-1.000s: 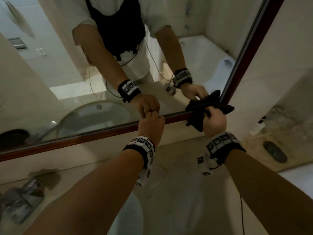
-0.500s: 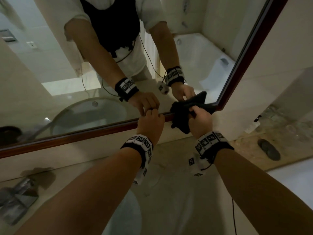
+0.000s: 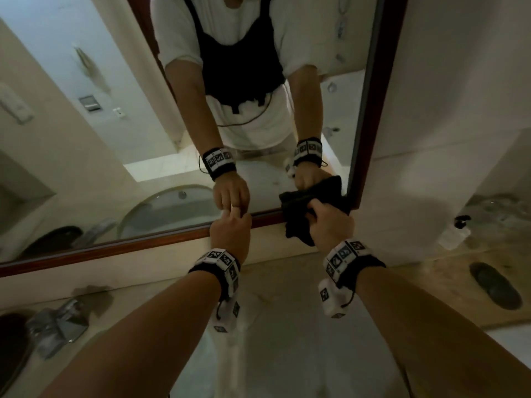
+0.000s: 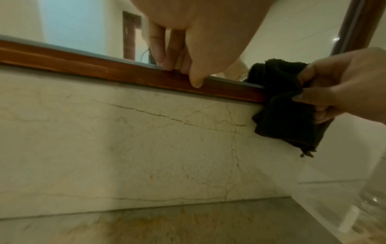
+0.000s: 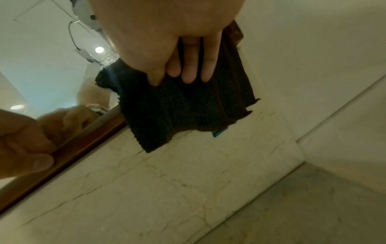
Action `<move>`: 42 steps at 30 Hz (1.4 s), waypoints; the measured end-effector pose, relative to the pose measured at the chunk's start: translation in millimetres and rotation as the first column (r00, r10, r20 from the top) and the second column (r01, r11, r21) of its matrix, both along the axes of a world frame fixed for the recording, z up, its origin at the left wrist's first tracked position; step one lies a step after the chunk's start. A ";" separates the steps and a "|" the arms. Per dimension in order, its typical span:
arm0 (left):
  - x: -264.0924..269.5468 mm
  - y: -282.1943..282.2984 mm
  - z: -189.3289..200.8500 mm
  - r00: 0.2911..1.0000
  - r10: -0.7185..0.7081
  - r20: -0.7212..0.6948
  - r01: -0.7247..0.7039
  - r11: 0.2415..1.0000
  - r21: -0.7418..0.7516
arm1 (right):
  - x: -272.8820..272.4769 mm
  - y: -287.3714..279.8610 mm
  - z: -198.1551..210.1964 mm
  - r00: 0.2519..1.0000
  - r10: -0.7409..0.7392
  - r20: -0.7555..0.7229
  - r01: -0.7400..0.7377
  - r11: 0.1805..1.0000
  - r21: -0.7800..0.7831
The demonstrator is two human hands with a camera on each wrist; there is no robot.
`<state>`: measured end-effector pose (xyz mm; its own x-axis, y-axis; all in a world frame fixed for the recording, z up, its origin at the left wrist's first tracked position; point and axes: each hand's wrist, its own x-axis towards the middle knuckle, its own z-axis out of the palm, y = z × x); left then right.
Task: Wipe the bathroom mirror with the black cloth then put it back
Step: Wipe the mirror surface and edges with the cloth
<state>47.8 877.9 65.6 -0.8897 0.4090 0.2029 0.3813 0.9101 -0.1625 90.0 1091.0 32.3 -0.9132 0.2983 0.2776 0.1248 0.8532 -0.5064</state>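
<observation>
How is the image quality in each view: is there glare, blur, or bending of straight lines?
Head view: dim and soft, the mirror frame leans from wide-angle distortion. Left wrist view: the left hand is near and blurred, a small glare spot shows at upper right. Right wrist view: ceiling lamps glare in the mirror glass, the black cloth is fairly sharp, the right hand out of focus.

Dim, warm indoor light; soft focus throughout, wide-angle bending at edges, ceiling lamps glinting in mirror.
</observation>
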 end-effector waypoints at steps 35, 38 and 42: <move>0.5 22.3 111.9 0.845 0.075 -0.529 0.062 0.970 0.237 | 6.1 69.5 8.3 0.941 -0.214 -0.262 0.195 0.976 -0.098; -0.6 22.7 118.5 0.839 0.068 -0.539 0.071 0.970 0.232 | 3.6 71.8 28.4 0.942 -0.210 -0.263 0.196 0.977 -0.081; 0.3 22.8 134.6 0.834 0.041 -0.551 0.109 0.965 0.237 | 1.5 71.2 57.5 0.928 -0.217 -0.303 0.213 0.976 -0.046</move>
